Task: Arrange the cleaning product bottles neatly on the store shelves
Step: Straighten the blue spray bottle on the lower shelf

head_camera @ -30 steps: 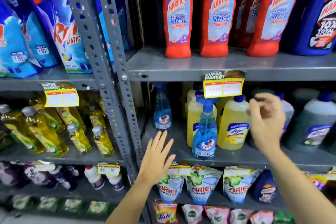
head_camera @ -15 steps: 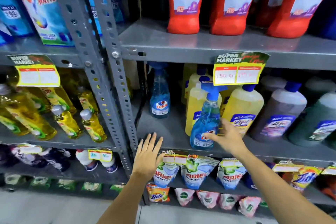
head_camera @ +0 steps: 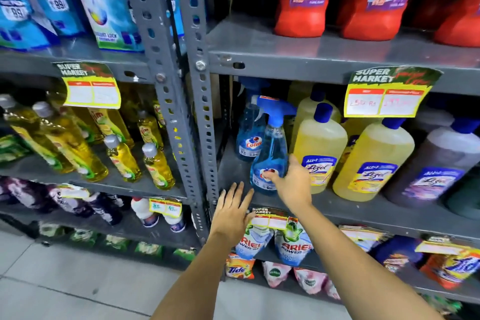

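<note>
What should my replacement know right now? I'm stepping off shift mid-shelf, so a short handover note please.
Right hand: gripping the front blue spray bottle low on its body, at the middle shelf front edge.
Left hand: open, fingers spread, empty, at the shelf edge beside that bottle.
Second blue spray bottle stands behind it; yellow bottles stand to the right.
Done: nothing clearly finished.
Left: probably line up the front spray bottle with the other, labels forward.

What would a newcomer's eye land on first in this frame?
Probably the right hand gripping the front blue Colin spray bottle on the grey metal middle shelf, beside yellow Lizol bottles. The open left hand hovers at the shelf's front edge, below red cleaner bottles.
</note>
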### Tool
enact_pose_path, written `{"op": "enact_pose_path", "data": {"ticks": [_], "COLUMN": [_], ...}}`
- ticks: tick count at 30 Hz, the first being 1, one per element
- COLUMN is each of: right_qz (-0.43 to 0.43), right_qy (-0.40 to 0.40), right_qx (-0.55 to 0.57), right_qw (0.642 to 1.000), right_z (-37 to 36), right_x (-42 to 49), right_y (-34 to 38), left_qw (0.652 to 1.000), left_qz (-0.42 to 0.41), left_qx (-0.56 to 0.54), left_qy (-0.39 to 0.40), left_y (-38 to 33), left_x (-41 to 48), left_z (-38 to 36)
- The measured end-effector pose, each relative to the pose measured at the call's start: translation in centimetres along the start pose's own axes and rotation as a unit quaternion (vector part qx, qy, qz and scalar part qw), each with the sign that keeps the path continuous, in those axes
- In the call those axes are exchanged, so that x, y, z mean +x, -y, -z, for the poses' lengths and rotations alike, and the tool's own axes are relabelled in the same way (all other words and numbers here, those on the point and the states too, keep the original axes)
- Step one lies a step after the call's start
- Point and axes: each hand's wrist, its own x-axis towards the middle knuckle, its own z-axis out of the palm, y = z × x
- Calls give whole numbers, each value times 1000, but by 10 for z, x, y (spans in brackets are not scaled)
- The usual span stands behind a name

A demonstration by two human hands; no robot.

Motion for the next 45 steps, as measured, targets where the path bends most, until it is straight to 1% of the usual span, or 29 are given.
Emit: {"op": "enact_pose_path", "data": {"ticks": [2, 4, 9, 16, 24, 29, 37, 45], "right_qz": [-6, 2, 1, 2, 14, -1, -1, 2], "right_qy": [3, 26, 91, 148, 121, 115, 118, 101], "right_qx": [-23, -28, 6, 42, -14, -7, 3, -7], "right_qw": [1000, 999, 996, 988, 992, 993, 993, 995], "right_z": [-8, -14, -13, -11, -15, -17, -22, -28], "right_x": [8, 16, 32, 32, 23, 23, 25, 24], "right_y": [7, 10, 12, 12, 18, 20, 23, 24], "left_qw": [1000, 999, 998, 997, 997, 997, 997, 997], "left_qz": [-6, -11, -15, -24, -17, -19, -26, -31], "left_qx": [14, 27, 46, 56, 54, 54, 63, 63], "left_qy": [14, 28, 36, 40, 49, 43, 37, 33], "left_y": [0, 1, -2, -1, -3, -3, -4, -4], "left_x": [1, 1, -2, -8, -8, -9, -13, -15], "left_z": [0, 1, 6, 10, 9, 8, 13, 16]}}
